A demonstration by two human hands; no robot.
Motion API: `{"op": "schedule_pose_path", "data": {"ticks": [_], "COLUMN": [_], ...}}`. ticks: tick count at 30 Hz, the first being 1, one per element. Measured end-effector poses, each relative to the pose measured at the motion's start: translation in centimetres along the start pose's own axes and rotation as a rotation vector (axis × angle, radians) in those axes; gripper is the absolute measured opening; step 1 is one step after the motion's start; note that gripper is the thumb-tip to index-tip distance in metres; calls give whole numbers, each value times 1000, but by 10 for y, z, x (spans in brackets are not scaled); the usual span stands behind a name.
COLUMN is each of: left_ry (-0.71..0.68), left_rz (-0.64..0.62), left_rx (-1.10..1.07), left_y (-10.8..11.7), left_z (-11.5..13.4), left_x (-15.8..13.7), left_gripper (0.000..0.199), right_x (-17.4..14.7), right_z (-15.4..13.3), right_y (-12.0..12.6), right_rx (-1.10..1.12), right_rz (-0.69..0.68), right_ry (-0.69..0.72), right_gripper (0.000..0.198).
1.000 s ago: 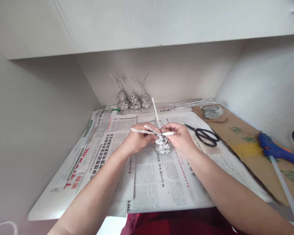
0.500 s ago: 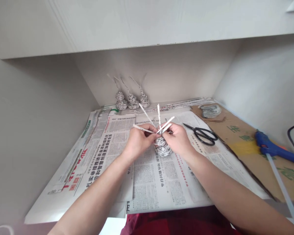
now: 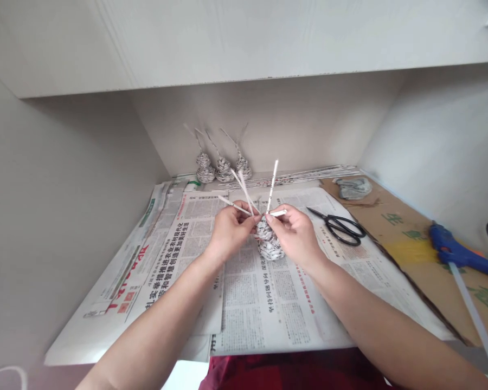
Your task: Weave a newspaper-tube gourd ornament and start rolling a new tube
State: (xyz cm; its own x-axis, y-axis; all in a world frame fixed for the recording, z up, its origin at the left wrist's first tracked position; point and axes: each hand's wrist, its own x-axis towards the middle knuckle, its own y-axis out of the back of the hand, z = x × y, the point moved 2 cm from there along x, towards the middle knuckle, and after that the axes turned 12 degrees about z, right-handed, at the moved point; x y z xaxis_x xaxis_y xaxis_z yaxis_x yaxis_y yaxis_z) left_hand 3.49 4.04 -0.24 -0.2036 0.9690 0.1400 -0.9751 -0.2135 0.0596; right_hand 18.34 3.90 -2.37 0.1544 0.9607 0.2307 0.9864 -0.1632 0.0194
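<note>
A small gourd-shaped piece woven from rolled newspaper strips (image 3: 270,248) stands between my two hands on the spread newspaper (image 3: 248,303). Several stiff paper strips (image 3: 273,181) fan out from its top. My left hand (image 3: 232,227) is closed, thumb and fingers pinching strips at the left of the top. On the other side my right hand (image 3: 293,230) pinches strips too, its thumb against the upper rim of the weave. The fingertips partly hide where the strips meet the woven body.
Three finished-looking woven gourds (image 3: 223,168) stand at the back left. Long paper strips (image 3: 309,174) lie along the back wall. To the right are black scissors (image 3: 341,226), cardboard (image 3: 402,238), a grey bundle (image 3: 353,188) and a blue glue gun (image 3: 455,246). A shelf overhangs above.
One paper strip that slanted right has swung over to the left, beside another strip. The upright strip now leans slightly right. The whole view has shifted a little.
</note>
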Motion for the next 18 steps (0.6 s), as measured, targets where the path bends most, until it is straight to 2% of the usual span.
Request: {"op": "schedule_pose_path", "data": {"ticks": [8, 11, 14, 18], "left_ry": [83, 107, 143, 102], "left_rz": [29, 59, 6, -37], "left_rx": [-83, -151, -169, -168], "left_y": [0, -1, -2, -1], "left_z": [-4, -7, -9, -9], "left_x": [2, 3, 4, 4], "left_gripper": [37, 32, 23, 26], "right_x": [-1, -1, -1, -3], "right_z": [-3, 2, 4, 1], "right_y": [0, 0, -1, -1], "right_rx": [-68, -100, -97, -151], "right_rz": [21, 53, 47, -7], "right_ry": [79, 116, 117, 167], "right_gripper": [16, 13, 12, 12]}}
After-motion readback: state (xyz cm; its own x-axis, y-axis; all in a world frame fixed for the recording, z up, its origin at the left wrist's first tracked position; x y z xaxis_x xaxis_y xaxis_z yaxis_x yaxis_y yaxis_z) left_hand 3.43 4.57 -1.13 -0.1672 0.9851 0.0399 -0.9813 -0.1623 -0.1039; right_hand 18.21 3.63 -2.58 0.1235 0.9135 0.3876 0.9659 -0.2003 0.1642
